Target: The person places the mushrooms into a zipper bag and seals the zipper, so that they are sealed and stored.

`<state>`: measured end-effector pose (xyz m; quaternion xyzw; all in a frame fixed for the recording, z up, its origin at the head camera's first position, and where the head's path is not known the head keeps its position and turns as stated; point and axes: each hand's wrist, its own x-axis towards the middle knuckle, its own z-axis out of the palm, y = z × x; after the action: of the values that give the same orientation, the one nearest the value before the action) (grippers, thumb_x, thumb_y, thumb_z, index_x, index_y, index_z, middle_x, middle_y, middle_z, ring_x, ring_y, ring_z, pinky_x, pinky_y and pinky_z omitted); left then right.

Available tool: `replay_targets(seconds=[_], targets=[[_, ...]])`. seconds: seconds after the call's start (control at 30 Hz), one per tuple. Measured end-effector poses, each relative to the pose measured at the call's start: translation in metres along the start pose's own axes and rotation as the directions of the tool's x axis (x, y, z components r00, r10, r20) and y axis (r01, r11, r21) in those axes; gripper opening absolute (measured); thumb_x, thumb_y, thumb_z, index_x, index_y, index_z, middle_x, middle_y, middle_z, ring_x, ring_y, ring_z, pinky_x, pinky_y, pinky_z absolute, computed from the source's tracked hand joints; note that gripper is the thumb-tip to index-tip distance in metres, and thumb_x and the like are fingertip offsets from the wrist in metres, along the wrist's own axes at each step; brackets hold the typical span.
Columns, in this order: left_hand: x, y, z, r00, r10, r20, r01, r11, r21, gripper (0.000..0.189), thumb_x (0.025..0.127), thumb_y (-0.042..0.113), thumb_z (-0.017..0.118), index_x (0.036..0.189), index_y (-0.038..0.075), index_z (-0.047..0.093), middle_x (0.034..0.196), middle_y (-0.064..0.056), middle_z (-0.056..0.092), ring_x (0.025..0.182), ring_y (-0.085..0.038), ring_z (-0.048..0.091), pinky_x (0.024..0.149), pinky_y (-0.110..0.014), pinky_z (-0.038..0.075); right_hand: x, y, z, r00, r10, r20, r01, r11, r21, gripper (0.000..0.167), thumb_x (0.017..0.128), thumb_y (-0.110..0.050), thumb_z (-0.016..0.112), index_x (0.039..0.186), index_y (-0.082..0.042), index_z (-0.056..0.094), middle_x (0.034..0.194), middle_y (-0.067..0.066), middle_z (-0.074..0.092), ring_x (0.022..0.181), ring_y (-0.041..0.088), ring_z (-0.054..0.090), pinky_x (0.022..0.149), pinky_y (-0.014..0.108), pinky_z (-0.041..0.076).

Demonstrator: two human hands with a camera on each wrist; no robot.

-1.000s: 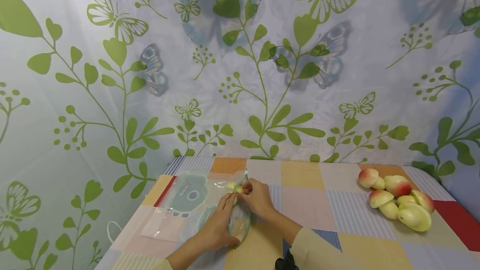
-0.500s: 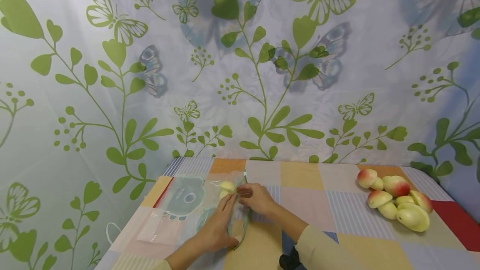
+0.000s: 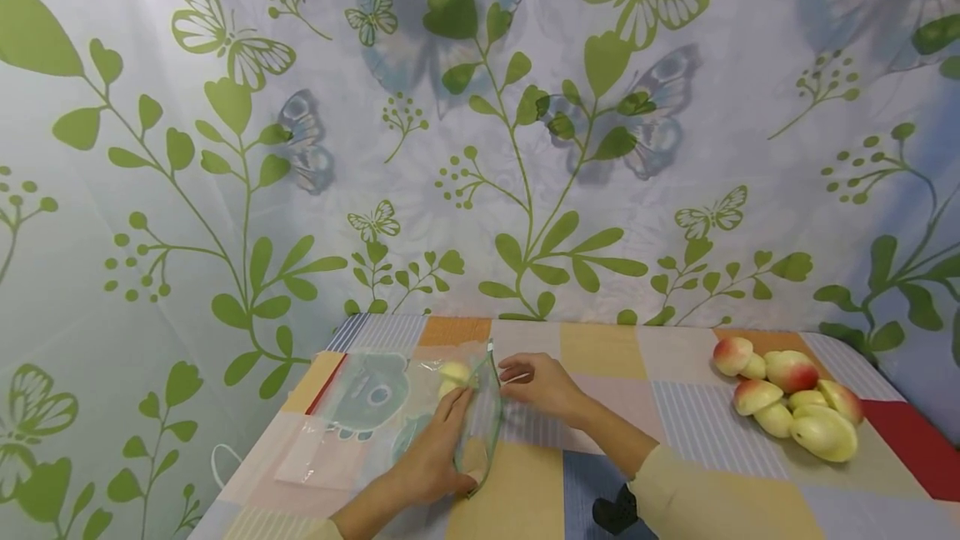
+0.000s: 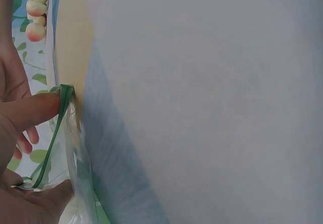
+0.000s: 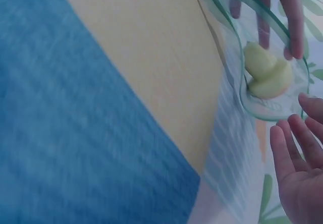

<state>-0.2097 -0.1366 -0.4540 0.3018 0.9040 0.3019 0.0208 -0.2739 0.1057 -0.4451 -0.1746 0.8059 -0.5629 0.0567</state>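
A clear zip bag (image 3: 303,461) with a green-edged mouth and a green cartoon print lies on the patchwork cloth. My left hand (image 3: 431,452) holds it by the mouth, thumb at the near end of the green edge (image 4: 50,148) and fingers on the upper side, so the mouth gapes. Inside the bag, just beyond those fingers, sits a pale yellow mushroom-shaped piece (image 5: 267,72). My right hand (image 3: 543,386) is just right of the bag's mouth, fingers loosely bent and holding nothing; in the right wrist view its fingertips point toward the green edge.
Several more mushroom-shaped pieces (image 3: 795,398), pale yellow with red blushes, are heaped at the right of the table. A patterned curtain (image 3: 480,132) hangs behind the table's back edge. A white cord (image 3: 221,465) loops beside the left edge.
My right hand has let go of the mushroom-shaped piece inside the bag and drawn out to the right. The piece has shifted slightly left, deeper in; my left hand has stayed put.
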Motion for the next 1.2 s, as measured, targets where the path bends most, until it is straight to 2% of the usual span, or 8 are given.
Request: replay_targets(seconds=[0.2, 0.37, 0.57, 0.87, 1.03, 1.2], targets=[[0.000, 0.001, 0.000, 1.000, -0.003, -0.004, 0.002, 1.000, -0.005, 0.124, 0.066, 0.008, 0.099, 0.160, -0.005, 0.019, 0.163, -0.023, 0.019, 0.142, -0.045, 0.038, 0.111, -0.051, 0.042, -0.009, -0.005, -0.017, 1.000, -0.002, -0.021, 0.002, 1.000, 0.001, 0.041, 0.093, -0.006, 0.077, 0.132, 0.002, 0.065, 0.115, 0.018, 0.070, 0.103, 0.029, 0.071, 0.082, 0.040, 0.062], [-0.001, 0.000, -0.001, 1.000, -0.002, 0.004, 0.002, 1.000, -0.014, 0.124, 0.067, 0.008, 0.098, 0.160, -0.005, 0.017, 0.163, -0.024, 0.018, 0.142, -0.047, 0.037, 0.111, -0.052, 0.042, -0.016, -0.008, -0.030, 1.000, -0.013, -0.003, 0.013, 1.000, -0.021, 0.041, 0.094, -0.008, 0.077, 0.133, -0.001, 0.065, 0.116, 0.018, 0.069, 0.103, 0.028, 0.070, 0.084, 0.040, 0.061], [-0.002, 0.001, 0.000, 1.000, -0.009, 0.011, 0.009, 1.000, -0.018, 0.124, 0.068, 0.008, 0.097, 0.160, -0.007, 0.016, 0.164, -0.026, 0.016, 0.141, -0.048, 0.038, 0.109, -0.051, 0.044, -0.025, -0.009, -0.050, 1.000, -0.009, -0.007, 0.009, 0.999, -0.051, 0.044, 0.093, -0.011, 0.078, 0.134, -0.001, 0.064, 0.114, 0.016, 0.069, 0.103, 0.027, 0.069, 0.084, 0.041, 0.060], [-0.002, 0.006, -0.001, 0.999, -0.043, 0.005, 0.043, 0.999, -0.025, 0.124, 0.068, 0.007, 0.098, 0.161, -0.004, 0.017, 0.165, -0.022, 0.017, 0.142, -0.047, 0.037, 0.110, -0.050, 0.044, -0.040, -0.012, -0.077, 0.999, -0.035, -0.005, 0.034, 0.993, -0.112, 0.046, 0.093, -0.013, 0.079, 0.134, 0.000, 0.063, 0.113, 0.013, 0.069, 0.102, 0.027, 0.070, 0.083, 0.038, 0.060], [-0.002, 0.007, -0.003, 0.999, -0.040, 0.011, 0.040, 0.999, -0.022, 0.123, 0.068, 0.007, 0.097, 0.160, -0.005, 0.017, 0.165, -0.022, 0.017, 0.143, -0.047, 0.036, 0.110, -0.050, 0.043, -0.049, -0.012, -0.093, 0.999, -0.052, -0.012, 0.050, 0.989, -0.139, 0.046, 0.093, -0.013, 0.079, 0.134, 0.001, 0.063, 0.113, 0.014, 0.069, 0.103, 0.029, 0.069, 0.083, 0.037, 0.060], [-0.002, 0.007, -0.002, 0.999, -0.032, 0.015, 0.033, 0.999, -0.015, 0.123, 0.068, 0.007, 0.097, 0.160, -0.005, 0.017, 0.164, -0.023, 0.018, 0.142, -0.047, 0.038, 0.109, -0.050, 0.044, -0.059, -0.008, -0.108, 0.999, -0.045, -0.026, 0.040, 0.984, -0.172, 0.045, 0.092, -0.014, 0.079, 0.133, 0.000, 0.064, 0.110, 0.009, 0.069, 0.102, 0.028, 0.070, 0.081, 0.035, 0.060]])
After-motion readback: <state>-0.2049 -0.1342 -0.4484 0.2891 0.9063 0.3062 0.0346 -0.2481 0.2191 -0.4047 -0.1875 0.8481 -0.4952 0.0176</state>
